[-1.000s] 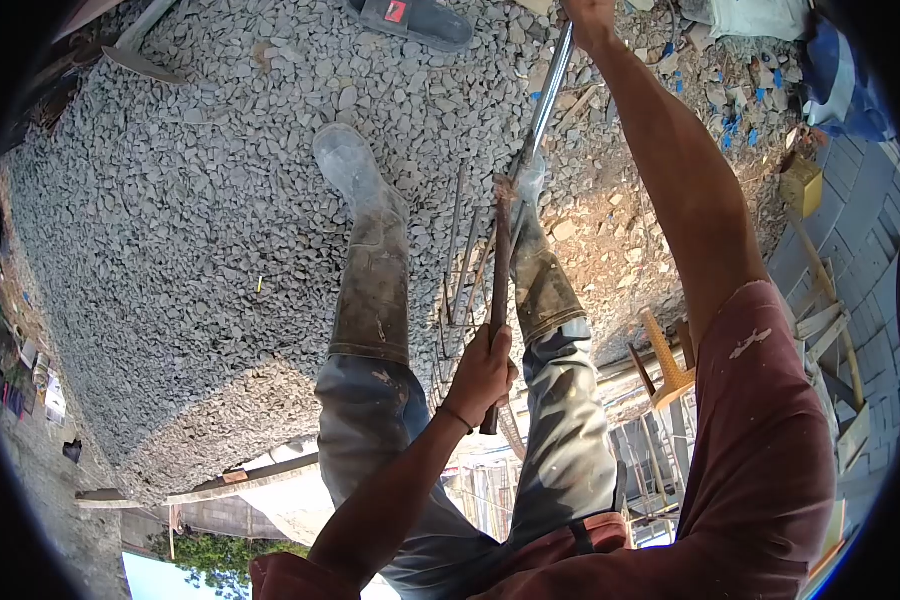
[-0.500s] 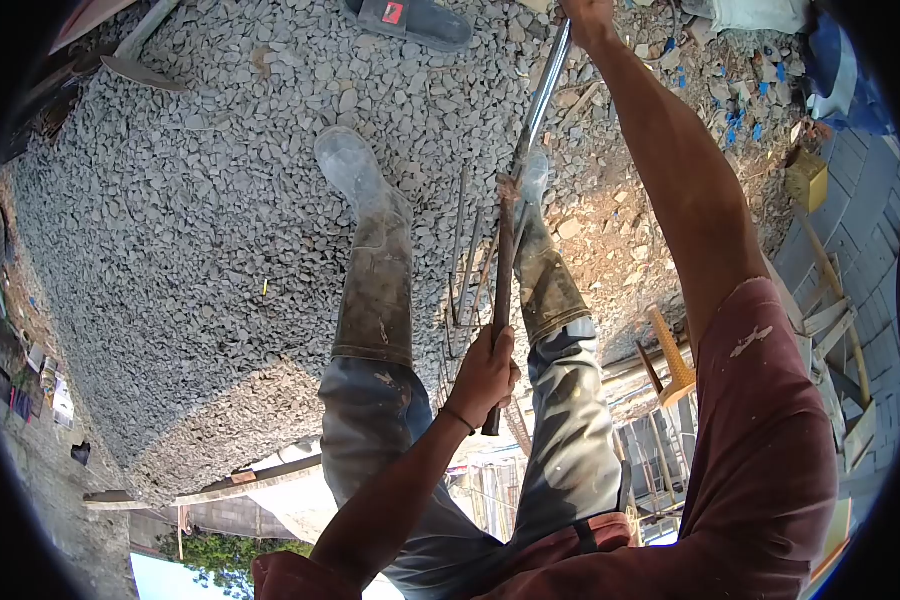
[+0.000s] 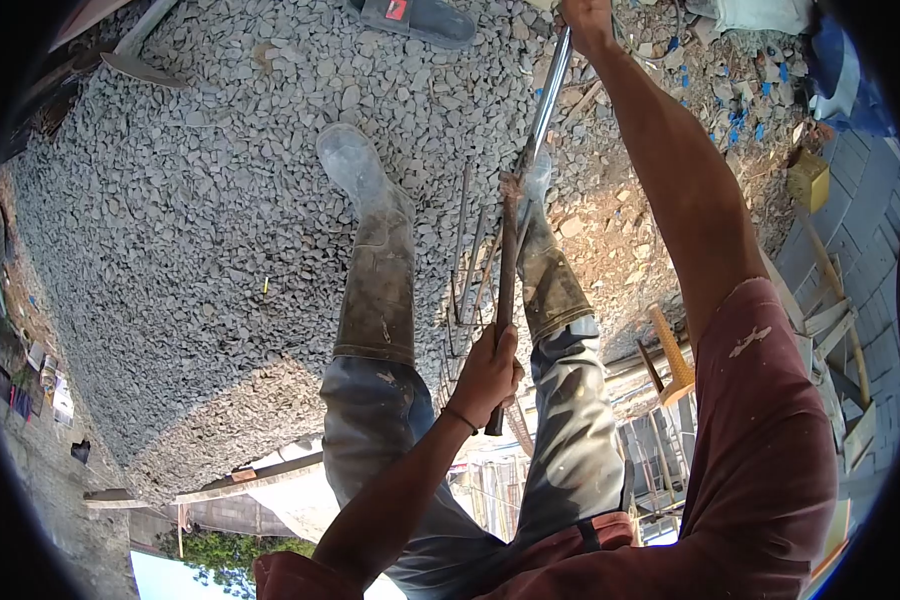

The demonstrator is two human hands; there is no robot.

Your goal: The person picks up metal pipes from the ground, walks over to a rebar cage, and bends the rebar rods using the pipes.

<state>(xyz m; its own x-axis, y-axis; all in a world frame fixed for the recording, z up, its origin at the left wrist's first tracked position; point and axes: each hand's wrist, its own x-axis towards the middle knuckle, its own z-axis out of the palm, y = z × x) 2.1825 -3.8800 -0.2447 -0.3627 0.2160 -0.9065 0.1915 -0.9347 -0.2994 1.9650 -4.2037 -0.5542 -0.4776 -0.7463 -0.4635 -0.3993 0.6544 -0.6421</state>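
My left hand [image 3: 484, 378] is closed around the lower end of a dark bar [image 3: 507, 265], which rises between my legs. Near its top is a rough brown patch, where it meets a shiny metal pipe [image 3: 548, 100]. Whether bar and pipe are one piece I cannot tell. At the top edge of the view, my outstretched right hand [image 3: 587, 22] is wrapped around the pipe's far end, its fingers partly cut off by the frame. Thin bent steel rods [image 3: 462, 250] lie on the gravel beside the bar, between my boots.
Grey gravel [image 3: 190, 240] spreads around my muddy boots [image 3: 375, 270]. A dark slipper [image 3: 420, 22] lies ahead, and a pickaxe-like tool [image 3: 140, 70] at upper left. To the right are a yellow block-like object [image 3: 808, 180], boards [image 3: 838, 330] and blue plastic [image 3: 855, 80].
Both hands keep their hold on the bar and pipe. The view has shifted very slightly; nothing else visibly differs.
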